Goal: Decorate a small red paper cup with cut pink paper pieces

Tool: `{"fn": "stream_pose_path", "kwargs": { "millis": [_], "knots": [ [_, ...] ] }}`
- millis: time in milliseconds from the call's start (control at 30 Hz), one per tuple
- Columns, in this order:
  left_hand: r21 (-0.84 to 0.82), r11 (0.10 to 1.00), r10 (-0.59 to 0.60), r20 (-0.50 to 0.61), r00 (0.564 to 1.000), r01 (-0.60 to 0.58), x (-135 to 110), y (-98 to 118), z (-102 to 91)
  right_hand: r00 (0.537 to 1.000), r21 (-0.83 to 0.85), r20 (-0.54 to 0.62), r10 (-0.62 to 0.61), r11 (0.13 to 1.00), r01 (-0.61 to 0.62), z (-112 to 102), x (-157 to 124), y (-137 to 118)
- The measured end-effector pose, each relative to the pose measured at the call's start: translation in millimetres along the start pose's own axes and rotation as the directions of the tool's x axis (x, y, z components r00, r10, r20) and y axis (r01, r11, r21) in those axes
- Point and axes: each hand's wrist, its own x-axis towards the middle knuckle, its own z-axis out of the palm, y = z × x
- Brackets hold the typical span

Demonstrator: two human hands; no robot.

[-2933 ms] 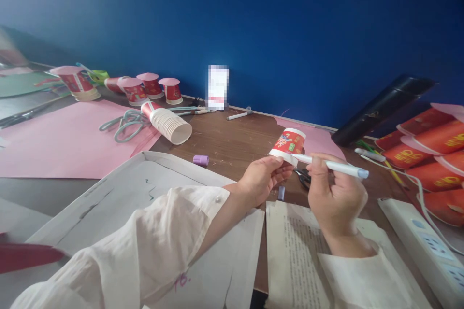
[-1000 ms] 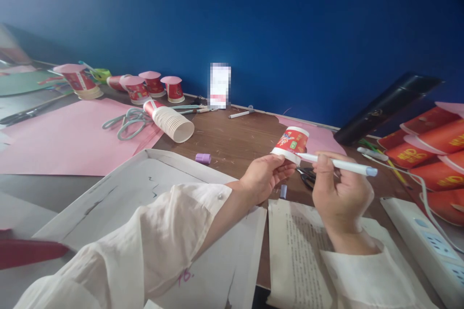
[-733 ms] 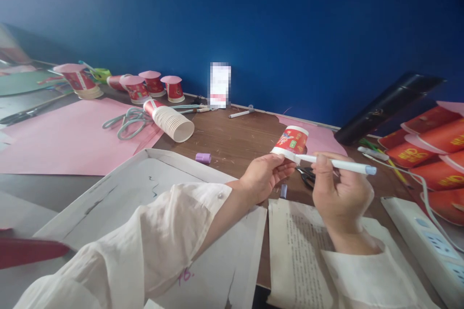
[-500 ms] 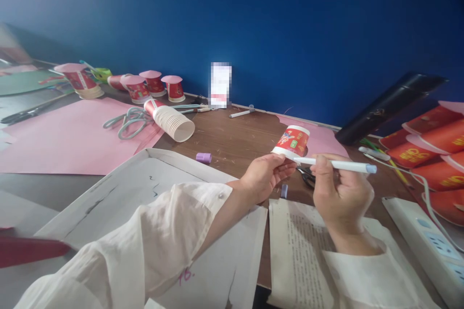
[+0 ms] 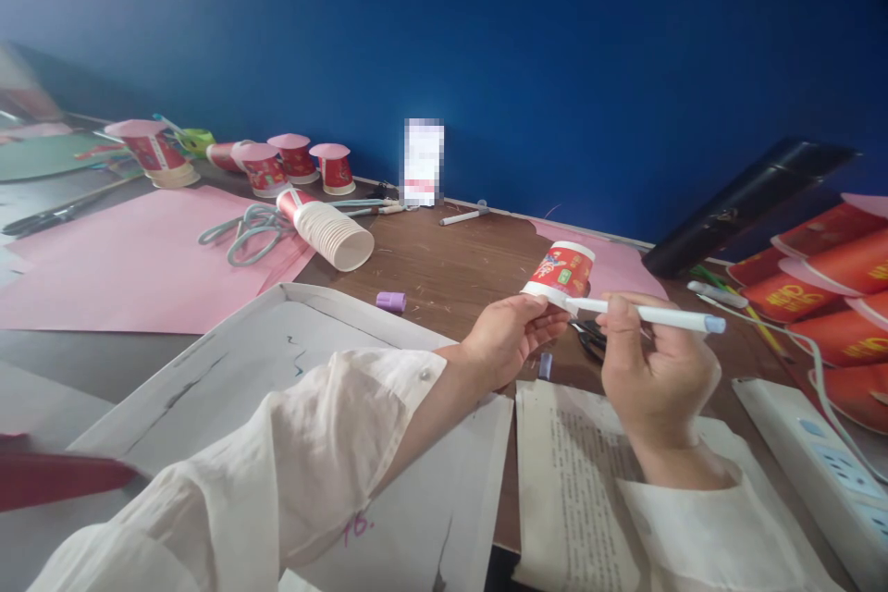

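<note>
A red printed paper cup (image 5: pixel 561 268) is tilted in my left hand (image 5: pixel 511 333), whose thumb and fingers close on its white rim. My right hand (image 5: pixel 656 370) grips a white marker (image 5: pixel 672 318) with a pale blue end, held almost level. The marker's tip meets the cup's rim, or is very close to it. Behind the hands lie black-handled scissors (image 5: pixel 589 338), partly hidden. A small blue-grey pen cap (image 5: pixel 545 366) rests on the table below my left hand. Under my right wrist is an open printed book (image 5: pixel 575 481).
A stack of paper cups (image 5: pixel 333 236) lies beside a coiled grey cord (image 5: pixel 250 236). Cups with pink paper tops (image 5: pixel 334 168) stand by the blue wall. A purple cap (image 5: pixel 391 302) sits near a white box lid (image 5: pixel 326 314). A power strip (image 5: pixel 811 453) and red packets (image 5: pixel 832 296) are at right.
My right hand and the marker have shifted very slightly right. The cup stays in my left hand at nearly the same spot.
</note>
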Motion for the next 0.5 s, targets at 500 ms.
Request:
{"fn": "stream_pose_path", "kwargs": {
  "millis": [500],
  "knots": [
    [-0.003, 1.000, 0.003, 0.006, 1.000, -0.003, 0.5, -0.6, -0.8, 0.999, -0.014, -0.020, -0.026, 1.000, 0.026, 0.7, 0.8, 0.4]
  ]
}}
